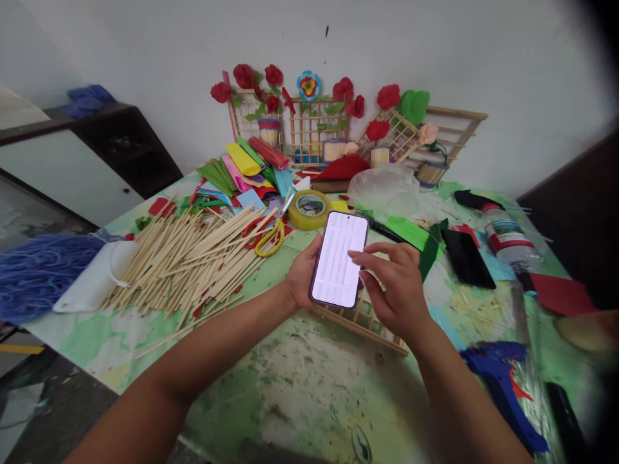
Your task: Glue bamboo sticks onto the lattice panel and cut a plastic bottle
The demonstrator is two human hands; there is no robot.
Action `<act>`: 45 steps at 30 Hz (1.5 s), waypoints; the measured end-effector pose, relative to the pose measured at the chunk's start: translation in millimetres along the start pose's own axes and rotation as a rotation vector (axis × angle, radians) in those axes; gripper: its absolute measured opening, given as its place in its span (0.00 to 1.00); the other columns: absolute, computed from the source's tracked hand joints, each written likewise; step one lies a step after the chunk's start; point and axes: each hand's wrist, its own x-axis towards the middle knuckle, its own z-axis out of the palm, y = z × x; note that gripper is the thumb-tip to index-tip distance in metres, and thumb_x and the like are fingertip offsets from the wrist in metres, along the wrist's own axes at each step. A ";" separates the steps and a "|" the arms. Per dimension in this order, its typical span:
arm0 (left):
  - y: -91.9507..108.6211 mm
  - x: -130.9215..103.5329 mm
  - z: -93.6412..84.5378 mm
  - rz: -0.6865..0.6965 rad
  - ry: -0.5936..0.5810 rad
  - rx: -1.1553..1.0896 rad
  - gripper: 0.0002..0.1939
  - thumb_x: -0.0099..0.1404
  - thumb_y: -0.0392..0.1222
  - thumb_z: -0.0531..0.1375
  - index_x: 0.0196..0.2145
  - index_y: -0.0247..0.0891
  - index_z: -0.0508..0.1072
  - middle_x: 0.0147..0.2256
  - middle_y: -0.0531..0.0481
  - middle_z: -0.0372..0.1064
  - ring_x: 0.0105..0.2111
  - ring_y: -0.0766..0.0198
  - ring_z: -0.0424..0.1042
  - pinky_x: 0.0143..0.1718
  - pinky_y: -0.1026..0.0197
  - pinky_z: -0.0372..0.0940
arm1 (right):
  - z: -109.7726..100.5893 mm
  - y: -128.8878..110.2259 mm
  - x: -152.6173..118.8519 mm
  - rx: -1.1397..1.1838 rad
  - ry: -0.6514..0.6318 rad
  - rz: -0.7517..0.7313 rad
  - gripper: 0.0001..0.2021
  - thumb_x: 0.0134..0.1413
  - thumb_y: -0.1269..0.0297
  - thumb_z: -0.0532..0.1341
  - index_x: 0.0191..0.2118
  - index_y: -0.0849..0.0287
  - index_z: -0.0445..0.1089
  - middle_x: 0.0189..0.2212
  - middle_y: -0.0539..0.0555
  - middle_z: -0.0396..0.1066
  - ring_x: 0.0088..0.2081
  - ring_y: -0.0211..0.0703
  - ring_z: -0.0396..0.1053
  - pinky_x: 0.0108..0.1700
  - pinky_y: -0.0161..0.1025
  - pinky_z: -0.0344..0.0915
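Note:
My left hand (304, 274) is wrapped round a smartphone (340, 259), held upright and tilted toward me. Its lit screen shows a white page with rows of text too small to read. My right hand (394, 280) hovers at the screen's right edge with fingers apart and bent, the fingertips over the glass; whether they touch it I cannot tell. Beneath the phone and my right hand lies a small stick lattice (370, 325), partly hidden. Scissors (271, 235) with red and yellow handles and a roll of clear tape (309, 209) lie just behind to the left.
Wooden sticks (178, 264) are heaped at the left beside blue yarn (43, 274). Coloured crepe paper (246, 161) and paper flowers on lattices (319, 122) stand along the wall. On the right are a dark phone (468, 258), a plastic jar (510, 235) and a blue glue gun (507, 393).

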 end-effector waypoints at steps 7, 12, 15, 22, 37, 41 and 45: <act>-0.8 0.0 1.7 0.010 0.018 -0.019 0.31 0.67 0.57 0.45 0.56 0.30 0.65 0.44 0.36 0.73 0.42 0.49 0.74 0.44 0.48 0.66 | 3.8 -0.9 0.5 -0.002 -0.002 -0.011 0.15 0.56 0.76 0.53 0.46 0.51 0.66 0.39 0.53 0.73 0.44 0.47 0.68 0.46 0.49 0.54; -1.2 -0.2 1.3 0.020 0.021 -0.019 0.32 0.67 0.58 0.44 0.56 0.31 0.64 0.44 0.36 0.73 0.42 0.48 0.74 0.43 0.48 0.66 | 5.4 -0.9 0.2 0.000 -0.007 -0.028 0.14 0.57 0.76 0.53 0.46 0.54 0.67 0.38 0.55 0.74 0.43 0.47 0.68 0.45 0.49 0.56; -1.6 0.0 2.0 0.034 0.039 -0.015 0.32 0.67 0.57 0.43 0.56 0.30 0.64 0.44 0.37 0.73 0.42 0.50 0.74 0.43 0.49 0.66 | 6.3 -1.2 0.4 0.004 -0.024 -0.033 0.15 0.56 0.77 0.54 0.46 0.53 0.66 0.39 0.53 0.74 0.44 0.47 0.68 0.46 0.49 0.55; -1.6 1.0 2.8 0.025 0.029 -0.027 0.32 0.68 0.58 0.42 0.56 0.31 0.65 0.43 0.37 0.73 0.42 0.50 0.74 0.43 0.49 0.66 | 5.9 0.6 -0.5 -0.019 -0.042 -0.025 0.14 0.56 0.78 0.54 0.45 0.56 0.67 0.39 0.54 0.75 0.44 0.47 0.67 0.46 0.49 0.55; -0.4 -0.5 4.9 0.017 0.016 -0.045 0.30 0.66 0.57 0.46 0.55 0.33 0.66 0.46 0.37 0.72 0.43 0.49 0.73 0.44 0.48 0.66 | 5.6 3.6 -0.5 0.022 -0.037 -0.042 0.19 0.52 0.80 0.55 0.47 0.54 0.66 0.36 0.51 0.76 0.44 0.50 0.67 0.45 0.51 0.53; -0.1 -0.2 1.0 0.011 0.012 -0.024 0.31 0.66 0.58 0.45 0.55 0.33 0.66 0.44 0.37 0.73 0.41 0.49 0.74 0.41 0.49 0.67 | 5.4 3.2 0.5 0.027 -0.020 -0.035 0.17 0.53 0.80 0.54 0.46 0.55 0.67 0.37 0.53 0.76 0.43 0.49 0.68 0.44 0.51 0.54; 1.0 -0.4 -1.0 -0.004 -0.045 0.010 0.34 0.66 0.59 0.44 0.55 0.28 0.66 0.45 0.34 0.72 0.41 0.48 0.74 0.42 0.49 0.67 | -12.9 -14.3 6.9 0.158 0.008 0.035 0.12 0.55 0.75 0.56 0.44 0.56 0.70 0.37 0.55 0.74 0.43 0.48 0.68 0.44 0.51 0.56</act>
